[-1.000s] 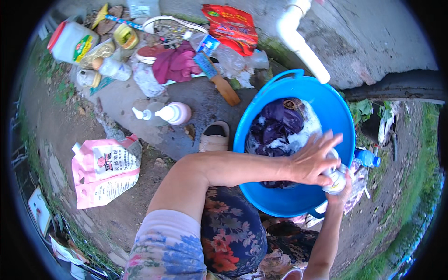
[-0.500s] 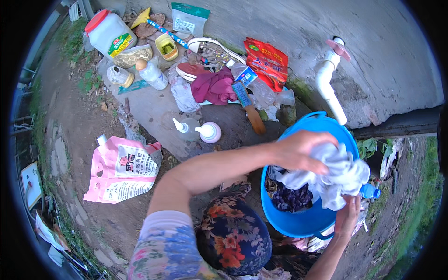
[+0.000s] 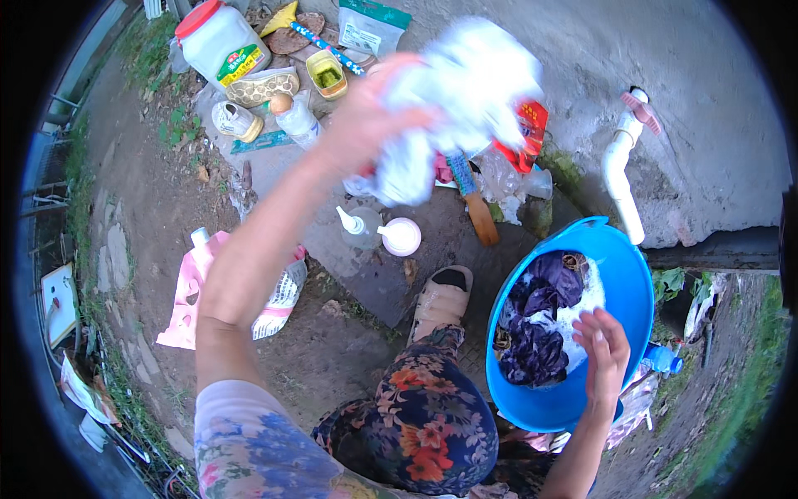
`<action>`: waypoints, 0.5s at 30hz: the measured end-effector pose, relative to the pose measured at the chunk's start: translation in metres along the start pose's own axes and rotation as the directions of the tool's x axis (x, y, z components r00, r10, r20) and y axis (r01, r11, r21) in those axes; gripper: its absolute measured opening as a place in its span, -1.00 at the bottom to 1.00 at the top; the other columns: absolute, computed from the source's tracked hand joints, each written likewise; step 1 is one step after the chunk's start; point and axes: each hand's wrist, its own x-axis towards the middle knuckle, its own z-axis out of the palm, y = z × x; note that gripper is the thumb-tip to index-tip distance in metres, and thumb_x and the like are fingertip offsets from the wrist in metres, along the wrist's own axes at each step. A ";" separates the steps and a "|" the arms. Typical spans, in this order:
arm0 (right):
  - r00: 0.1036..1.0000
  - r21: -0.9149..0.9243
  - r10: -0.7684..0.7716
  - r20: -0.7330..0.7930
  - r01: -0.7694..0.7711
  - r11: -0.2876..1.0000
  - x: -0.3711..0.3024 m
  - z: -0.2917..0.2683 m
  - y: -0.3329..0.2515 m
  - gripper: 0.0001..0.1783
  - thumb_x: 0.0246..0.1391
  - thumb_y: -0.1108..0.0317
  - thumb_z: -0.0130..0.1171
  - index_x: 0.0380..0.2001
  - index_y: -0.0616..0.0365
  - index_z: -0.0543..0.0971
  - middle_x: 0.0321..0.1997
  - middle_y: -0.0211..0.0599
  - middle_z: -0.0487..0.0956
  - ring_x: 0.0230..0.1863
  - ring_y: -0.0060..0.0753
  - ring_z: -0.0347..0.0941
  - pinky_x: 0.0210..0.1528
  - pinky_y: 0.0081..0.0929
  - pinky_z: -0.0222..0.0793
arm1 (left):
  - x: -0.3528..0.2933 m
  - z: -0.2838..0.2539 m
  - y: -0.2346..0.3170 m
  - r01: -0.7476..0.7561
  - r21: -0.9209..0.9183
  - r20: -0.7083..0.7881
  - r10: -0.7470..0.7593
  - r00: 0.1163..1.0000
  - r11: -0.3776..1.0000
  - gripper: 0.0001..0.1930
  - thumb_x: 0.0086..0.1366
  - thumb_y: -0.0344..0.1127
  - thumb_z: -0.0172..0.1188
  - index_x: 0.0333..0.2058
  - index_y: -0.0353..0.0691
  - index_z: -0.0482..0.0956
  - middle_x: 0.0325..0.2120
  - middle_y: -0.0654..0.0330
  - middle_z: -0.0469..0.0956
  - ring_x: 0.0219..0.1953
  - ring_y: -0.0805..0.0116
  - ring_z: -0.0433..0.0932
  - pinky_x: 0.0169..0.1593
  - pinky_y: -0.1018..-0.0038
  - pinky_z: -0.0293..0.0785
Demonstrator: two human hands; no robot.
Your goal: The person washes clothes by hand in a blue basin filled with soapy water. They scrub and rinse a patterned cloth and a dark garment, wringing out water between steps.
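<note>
A bundle of wet-looking white cloth (image 3: pixel 461 91) is raised over the stone slab, smeared by motion, with my left hand (image 3: pixel 374 116) closed on its left side. Behind it most of the maroon cloth and the shoes on the slab are hidden. My right hand (image 3: pixel 605 353) hovers over the near right part of the blue tub (image 3: pixel 628 299), fingers apart and holding nothing. Inside the tub lie dark purple clothes (image 3: pixel 536 345) beside white suds (image 3: pixel 592 291).
A white pipe tap (image 3: pixel 617 179) juts from the wall above the tub. Two pump bottles (image 3: pixel 401 238) and a wooden-handled brush (image 3: pixel 478 218) are on the slab. A pink pouch (image 3: pixel 187 303) stands left, beyond my forearm. A large red-lidded jar (image 3: pixel 220 50) and a shoe (image 3: pixel 237 121) are farther back.
My left hand has lifted the white cloth out from over the tub and carried it up and left above the slab. My right hand has come away from the cloth.
</note>
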 end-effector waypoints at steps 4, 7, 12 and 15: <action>0.976 0.360 -0.184 0.118 0.131 0.924 0.025 0.080 -0.028 -0.27 -0.06 0.29 0.30 0.17 0.24 0.25 0.12 -0.09 0.39 0.14 -0.15 0.34 0.17 -0.20 0.26 | -0.032 0.101 -0.002 -0.350 0.155 0.342 0.282 0.896 0.924 -0.39 0.02 -0.10 0.33 0.02 -0.20 0.36 -0.13 0.04 0.48 -0.10 0.14 0.51 -0.04 0.30 0.41; 0.999 0.589 -0.030 -0.020 0.036 0.807 0.024 0.074 -0.005 -0.11 -0.23 0.22 0.40 0.19 0.14 0.22 0.15 -0.25 0.36 0.20 -0.19 0.26 0.25 -0.19 0.16 | -0.048 0.126 -0.001 -0.556 0.120 0.491 0.437 0.753 0.823 -0.36 0.10 0.00 0.24 0.09 -0.22 0.34 -0.03 0.01 0.42 0.03 0.12 0.42 0.09 0.25 0.30; 0.986 0.738 0.050 -0.156 0.082 0.670 0.004 -0.015 0.048 -0.26 -0.07 0.06 0.22 0.16 0.11 0.27 0.16 -0.26 0.39 0.16 -0.16 0.31 0.24 -0.12 0.19 | 0.010 0.013 -0.082 0.105 0.520 0.175 -0.226 0.958 0.848 -0.74 0.13 -0.14 0.17 -0.27 -0.14 0.63 -0.37 0.09 0.59 -0.30 0.19 0.59 -0.17 0.29 0.50; 0.993 0.761 -0.058 -0.107 0.120 0.637 -0.015 -0.059 0.063 -0.38 0.09 -0.04 0.01 0.12 0.11 0.34 0.07 -0.24 0.46 0.09 -0.17 0.37 0.17 -0.16 0.24 | 0.031 -0.051 -0.151 0.119 0.914 -0.071 -0.134 0.988 0.389 -0.89 0.04 -0.22 0.22 -0.47 -0.07 0.63 -0.43 0.09 0.58 -0.30 0.11 0.57 -0.15 0.23 0.50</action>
